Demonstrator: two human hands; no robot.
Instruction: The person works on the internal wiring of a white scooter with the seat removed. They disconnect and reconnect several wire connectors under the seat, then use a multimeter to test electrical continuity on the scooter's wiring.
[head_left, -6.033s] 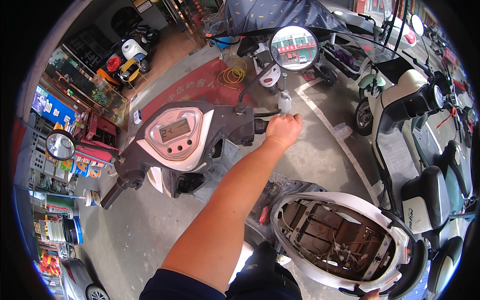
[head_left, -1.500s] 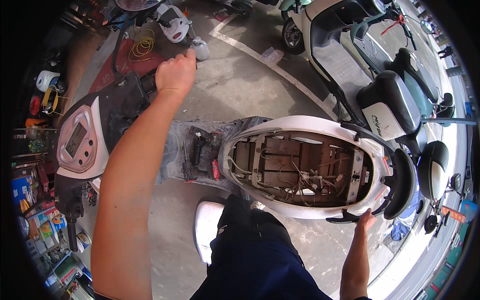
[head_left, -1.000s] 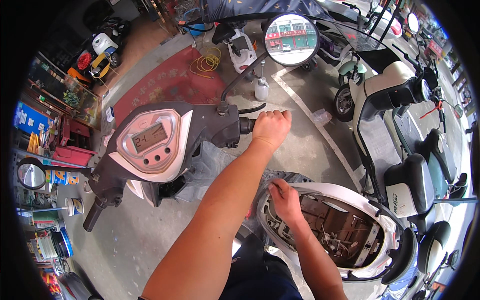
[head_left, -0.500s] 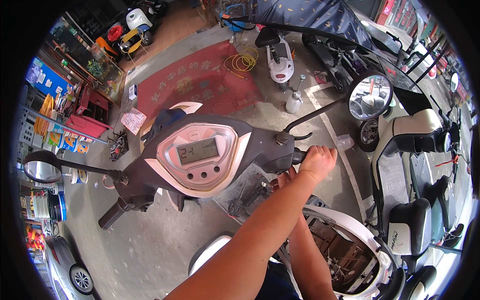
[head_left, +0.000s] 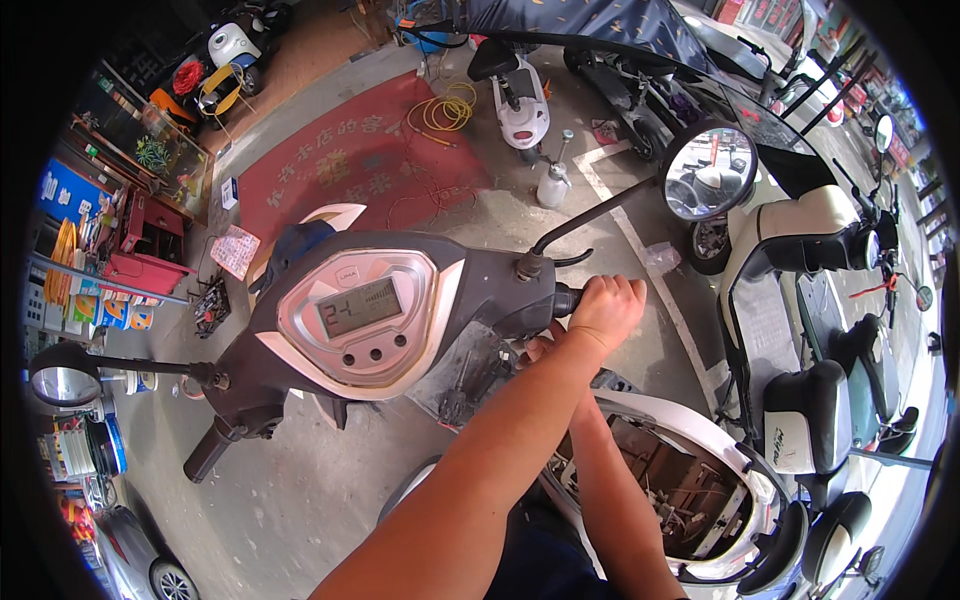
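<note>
My left hand (head_left: 608,308) is closed around the scooter's right handlebar grip (head_left: 567,300), its forearm crossing from the lower left. My right hand (head_left: 537,350) is beneath it, just under the handlebar, partly hidden by the left forearm, with curled fingers; what they grip is unclear. The dark handlebar housing (head_left: 490,290) carries a white-trimmed display panel (head_left: 360,315), a round right mirror (head_left: 708,170) and a left mirror (head_left: 64,375). At the lower right the seat is off the white body (head_left: 660,405), exposing a compartment with loose wires (head_left: 670,500).
Parked scooters (head_left: 790,250) line the right side, and a small white scooter (head_left: 520,115) stands ahead. A red mat (head_left: 290,180), yellow hose (head_left: 450,105) and pump bottle (head_left: 553,188) lie or stand beyond the handlebar. Shop shelving (head_left: 85,290) and a car (head_left: 150,555) are at left.
My right hand has moved from the seat compartment's rear edge to beneath the handlebar. My left hand stays on the grip. The view has tilted up toward the display.
</note>
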